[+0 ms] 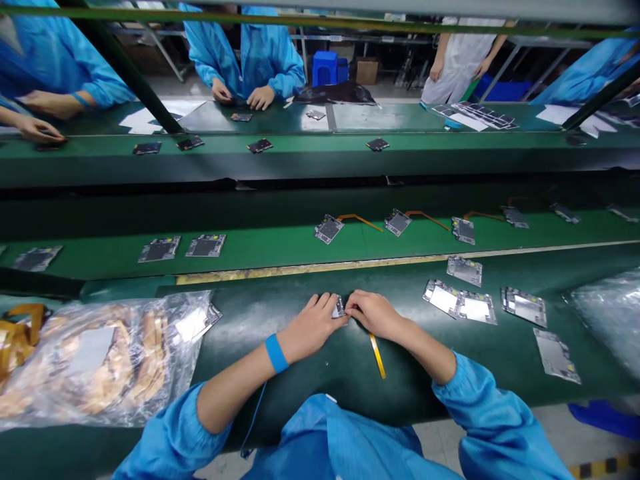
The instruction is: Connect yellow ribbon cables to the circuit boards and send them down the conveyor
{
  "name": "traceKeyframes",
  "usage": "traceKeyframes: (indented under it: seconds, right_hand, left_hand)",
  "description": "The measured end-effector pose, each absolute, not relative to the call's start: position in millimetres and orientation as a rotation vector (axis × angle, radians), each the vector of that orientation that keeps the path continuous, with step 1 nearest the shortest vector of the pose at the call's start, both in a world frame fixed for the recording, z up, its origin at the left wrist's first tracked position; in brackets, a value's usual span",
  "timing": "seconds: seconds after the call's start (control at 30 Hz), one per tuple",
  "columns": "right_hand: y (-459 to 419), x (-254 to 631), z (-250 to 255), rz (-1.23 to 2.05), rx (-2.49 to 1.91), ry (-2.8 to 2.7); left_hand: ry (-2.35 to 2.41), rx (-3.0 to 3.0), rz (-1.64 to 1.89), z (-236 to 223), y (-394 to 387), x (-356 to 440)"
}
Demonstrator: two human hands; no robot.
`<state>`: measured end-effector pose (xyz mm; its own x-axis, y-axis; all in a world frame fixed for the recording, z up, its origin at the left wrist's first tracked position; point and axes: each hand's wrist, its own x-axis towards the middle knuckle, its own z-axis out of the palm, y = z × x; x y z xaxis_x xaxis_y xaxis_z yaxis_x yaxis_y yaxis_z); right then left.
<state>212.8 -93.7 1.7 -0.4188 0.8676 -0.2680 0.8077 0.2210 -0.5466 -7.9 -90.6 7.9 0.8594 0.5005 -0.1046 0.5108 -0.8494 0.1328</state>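
Note:
On the green bench in front of me lies a small circuit board [339,307], mostly covered by my fingers. My left hand [313,327], with a blue strap at the wrist, grips the board from the left and presses it down. At the board's right edge, the fingertips of my right hand [374,313] are pinched together on an orange flex cable [379,358]. Its tail sticks out below that hand toward me. The spot where cable and board meet is hidden by my fingers.
More circuit boards [477,307] lie right of my hands. A plastic bag of flex cables [110,360] is at left, and clear plastic [610,320] at far right. Beyond, a green conveyor [270,243] carries boards, some with cables. Co-workers [245,53] sit across the line.

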Motion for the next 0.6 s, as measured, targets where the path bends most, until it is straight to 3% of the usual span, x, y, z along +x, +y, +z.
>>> traceKeyframes:
  seconds: [0.27,0.43,0.6]
  right_hand:
    - [-97.6,219.7,0.8,0.925,-1.591,-2.451]
    - [-110.5,242.6,-19.1,0.963,-1.444,-2.112]
    - [-128.2,282.4,-32.3,0.785,-1.51,-1.855]
  left_hand:
    - [0.881,2.86,-0.034,6.4,-98.1,-8.9]
    - [1.085,2.81,-0.057,10.1,-105.7,-9.8]
    - [1.077,2.822,-0.015,5.6,-103.2,-13.6]
